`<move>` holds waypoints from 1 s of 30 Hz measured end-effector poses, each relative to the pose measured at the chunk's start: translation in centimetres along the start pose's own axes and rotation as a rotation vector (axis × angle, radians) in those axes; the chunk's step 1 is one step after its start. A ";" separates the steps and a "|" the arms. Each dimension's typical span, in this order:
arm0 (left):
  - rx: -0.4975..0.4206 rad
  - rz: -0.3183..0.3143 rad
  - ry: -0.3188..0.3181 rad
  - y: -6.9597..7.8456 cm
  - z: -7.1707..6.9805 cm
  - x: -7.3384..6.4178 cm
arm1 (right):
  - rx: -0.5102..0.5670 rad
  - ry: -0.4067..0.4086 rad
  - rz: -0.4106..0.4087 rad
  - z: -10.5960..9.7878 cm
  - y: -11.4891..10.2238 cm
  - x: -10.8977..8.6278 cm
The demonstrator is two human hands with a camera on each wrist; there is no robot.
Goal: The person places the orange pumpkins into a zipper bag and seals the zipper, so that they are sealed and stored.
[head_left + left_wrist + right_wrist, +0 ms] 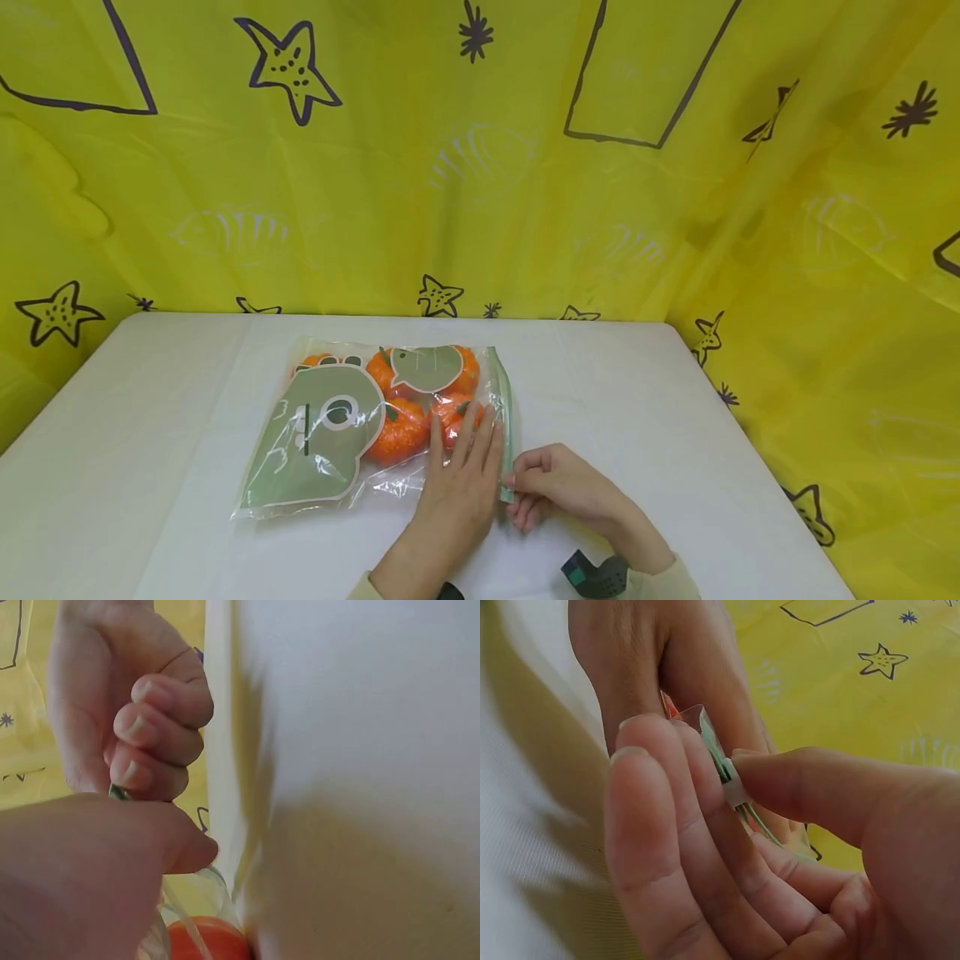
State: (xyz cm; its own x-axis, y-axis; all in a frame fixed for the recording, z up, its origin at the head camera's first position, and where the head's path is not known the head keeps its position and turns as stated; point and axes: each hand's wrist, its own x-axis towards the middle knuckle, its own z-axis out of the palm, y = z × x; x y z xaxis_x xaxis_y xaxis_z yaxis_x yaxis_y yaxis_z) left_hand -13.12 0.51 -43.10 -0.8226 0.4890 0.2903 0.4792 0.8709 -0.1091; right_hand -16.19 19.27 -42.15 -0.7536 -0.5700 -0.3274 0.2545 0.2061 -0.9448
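A clear zip bag [315, 467] with green cartoon prints lies flat on the table, its green zip edge [504, 400] toward the right. Several orange toy pumpkins [397, 433] show through the plastic. My left hand [461, 487] rests on the bag with straight fingers spread over a pumpkin, beside the zip edge. At the near corner of that edge, my right hand [562, 483] pinches the small white zip slider [735, 789] between thumb and finger, as the right wrist view shows. An orange pumpkin [206, 941] appears low in the left wrist view.
The white table [615, 392] extends around the bag to its back edge. Yellow cloth [360, 183] with starfish and fish drawings hangs behind and along the sides. A dark wrist device [596, 575] sits by the right sleeve.
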 end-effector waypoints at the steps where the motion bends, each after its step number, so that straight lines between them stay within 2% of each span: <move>1: 0.000 0.000 0.004 0.0 0.0 0.0 | 0.001 0.008 0.001 0.0 0.0 0.0; 10: -0.014 -0.021 0.004 0.2 0.0 0.1 | 0.039 -0.003 0.008 -0.4 0.0 0.0; 21: 0.020 -0.026 0.011 0.4 0.1 0.2 | 0.052 0.068 -0.002 -0.5 -0.4 -0.3; 26: 0.018 -0.039 -0.014 0.6 0.0 0.1 | 0.038 0.049 0.026 -0.6 -0.3 -0.2; 30: -0.005 -0.042 -0.026 0.7 0.0 0.2 | 0.027 0.066 0.028 -0.6 -0.1 -0.2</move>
State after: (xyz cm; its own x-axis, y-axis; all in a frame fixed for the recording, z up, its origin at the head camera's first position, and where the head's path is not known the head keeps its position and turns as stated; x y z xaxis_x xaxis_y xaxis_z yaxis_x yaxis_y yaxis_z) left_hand -12.96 1.18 -43.10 -0.8497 0.4529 0.2698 0.4454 0.8906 -0.0923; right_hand -16.43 19.79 -41.96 -0.7837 -0.5108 -0.3533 0.2920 0.1990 -0.9355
